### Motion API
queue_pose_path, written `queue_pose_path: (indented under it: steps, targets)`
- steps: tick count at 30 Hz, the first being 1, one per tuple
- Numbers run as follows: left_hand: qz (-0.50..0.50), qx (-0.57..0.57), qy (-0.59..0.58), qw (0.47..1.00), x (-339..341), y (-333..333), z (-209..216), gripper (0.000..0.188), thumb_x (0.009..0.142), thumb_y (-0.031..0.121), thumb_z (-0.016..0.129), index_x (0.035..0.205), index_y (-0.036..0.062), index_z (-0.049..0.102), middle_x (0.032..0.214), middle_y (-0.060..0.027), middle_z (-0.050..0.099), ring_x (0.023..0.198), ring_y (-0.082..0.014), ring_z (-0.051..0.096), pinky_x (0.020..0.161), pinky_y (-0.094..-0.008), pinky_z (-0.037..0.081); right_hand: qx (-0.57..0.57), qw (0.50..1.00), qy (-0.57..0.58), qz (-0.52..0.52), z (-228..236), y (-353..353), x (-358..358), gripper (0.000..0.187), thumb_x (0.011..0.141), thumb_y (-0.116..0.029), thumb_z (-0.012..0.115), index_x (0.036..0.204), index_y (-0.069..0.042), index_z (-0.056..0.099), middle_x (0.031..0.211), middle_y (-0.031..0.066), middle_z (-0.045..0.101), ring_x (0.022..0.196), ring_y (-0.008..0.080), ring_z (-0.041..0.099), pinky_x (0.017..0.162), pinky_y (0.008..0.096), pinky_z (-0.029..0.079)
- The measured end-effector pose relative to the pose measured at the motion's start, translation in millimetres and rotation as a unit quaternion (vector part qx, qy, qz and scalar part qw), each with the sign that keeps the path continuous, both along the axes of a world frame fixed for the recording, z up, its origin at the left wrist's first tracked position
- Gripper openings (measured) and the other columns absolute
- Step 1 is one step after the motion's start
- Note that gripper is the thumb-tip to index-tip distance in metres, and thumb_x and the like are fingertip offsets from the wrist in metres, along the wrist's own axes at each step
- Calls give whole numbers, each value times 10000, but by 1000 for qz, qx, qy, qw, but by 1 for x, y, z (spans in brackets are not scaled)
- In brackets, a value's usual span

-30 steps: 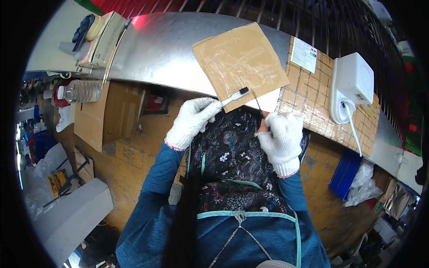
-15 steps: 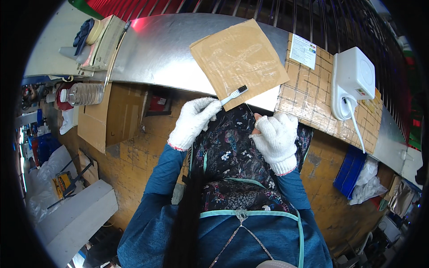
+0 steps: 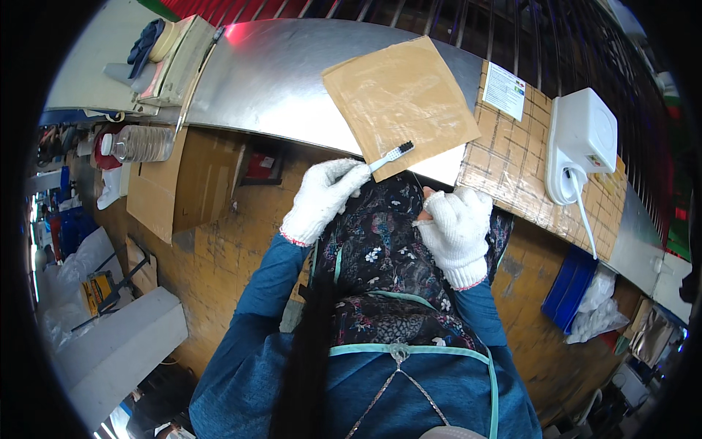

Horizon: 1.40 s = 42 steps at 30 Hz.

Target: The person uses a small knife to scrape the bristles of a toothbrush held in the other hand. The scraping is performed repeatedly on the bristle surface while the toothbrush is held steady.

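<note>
Toothbrush (image 3: pixel 391 156) across cardboard (image 3: pixel 409 99) edge, left grip (image 3: pixel 325 197) snug round handle (image 3: pixel 379 164), right grip (image 3: pixel 459 227) curled, contents unclear.

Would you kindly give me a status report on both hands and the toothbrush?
Left hand gripping toothbrush, head above cardboard. Right hand curled, contents unclear. No obstruction evident.

a shiny metal tabletop (image 3: pixel 274 80) carries a brown cardboard square (image 3: pixel 402 95), set askew, one corner jutting past the near edge; to the right lies a taped cardboard sheet (image 3: pixel 504 157) with dark lines.
</note>
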<state>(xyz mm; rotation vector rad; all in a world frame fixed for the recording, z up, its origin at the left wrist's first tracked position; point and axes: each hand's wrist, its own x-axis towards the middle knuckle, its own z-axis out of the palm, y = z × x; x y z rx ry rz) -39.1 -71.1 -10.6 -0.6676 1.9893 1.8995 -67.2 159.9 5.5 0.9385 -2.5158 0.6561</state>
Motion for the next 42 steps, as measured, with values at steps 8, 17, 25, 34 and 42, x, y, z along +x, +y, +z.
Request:
queue_pose_path:
  steps: [8,17,25,34,42]
  targets:
    - [5,0,7,1000,0,2,1,297,954,304,675,1023,15,696,713,25,601,522,-17,440,452,-177,342,1,1000,-8,1,1,-1,0,183,687,-128,748,823,-148,626,683,-1,542,699,212,537,673,381,373]
    - [6,-7,-4,1000,1,1,3,364,938,340,695,1079,5,721,766,6,640,646,-36,514,537,-195,377,6,1000,-3,-3,1,-2,-1,167,701,-128,742,811,-151,618,680,1,539,694,214,536,672,380,372]
    - [-4,-20,-15,1000,0,1,7,372,939,322,694,1087,-19,713,823,-9,666,703,-52,546,608,-204,431,-23,1000,1,8,3,-4,-2,240,617,-18,762,800,-113,638,626,12,515,638,223,532,640,386,356]
    - [0,-12,19,1000,0,4,7,358,948,313,682,1071,-21,715,823,-5,660,705,-49,533,625,-207,431,-18,1000,2,8,4,-5,-4,238,620,-20,765,803,-113,645,624,9,516,638,218,532,646,381,352]
    - [-6,-33,10,999,0,4,10,353,946,315,685,1046,-21,720,787,1,648,687,-48,526,611,-208,429,11,1000,2,-2,3,-5,-4,214,658,-84,769,810,-137,628,662,9,531,670,216,532,661,380,359]
